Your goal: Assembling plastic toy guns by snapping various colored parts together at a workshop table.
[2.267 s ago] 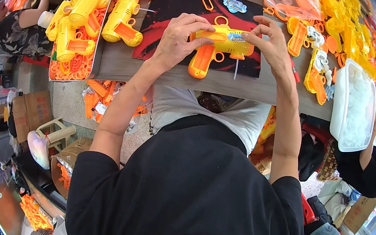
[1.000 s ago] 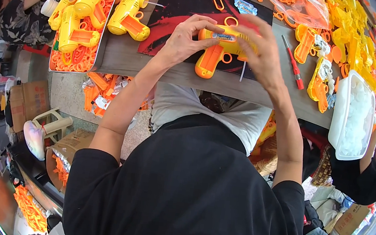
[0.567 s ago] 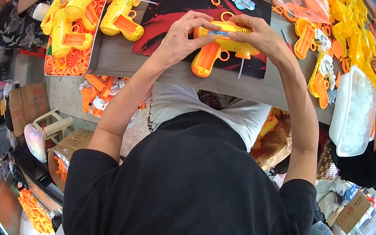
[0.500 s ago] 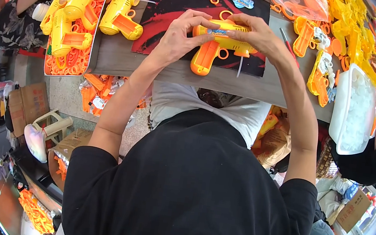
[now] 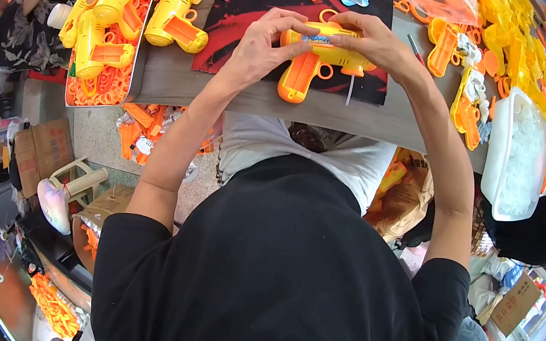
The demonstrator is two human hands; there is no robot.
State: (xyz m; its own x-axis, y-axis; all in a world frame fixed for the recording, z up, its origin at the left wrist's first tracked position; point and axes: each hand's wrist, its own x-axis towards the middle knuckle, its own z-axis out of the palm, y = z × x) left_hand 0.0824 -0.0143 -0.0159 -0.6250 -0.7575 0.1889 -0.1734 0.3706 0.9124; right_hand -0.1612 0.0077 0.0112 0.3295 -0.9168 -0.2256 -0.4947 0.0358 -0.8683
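Grey table (image 5: 170, 84), red-and-black mat (image 5: 366, 90) as landmark: the yellow toy gun (image 5: 333, 54) lies sideways above the mat, orange grip reaching past its near edge, my left hand (image 5: 256, 43) pinching the rear end, presumably against rolling. My right hand (image 5: 377, 43) closes thumb and fingers on the body's upper part, apparently steadying it around the blue label (image 5: 318, 39). Label partly covered by my fingers; thumb pressure and whether the gun touches the mat: cannot tell.
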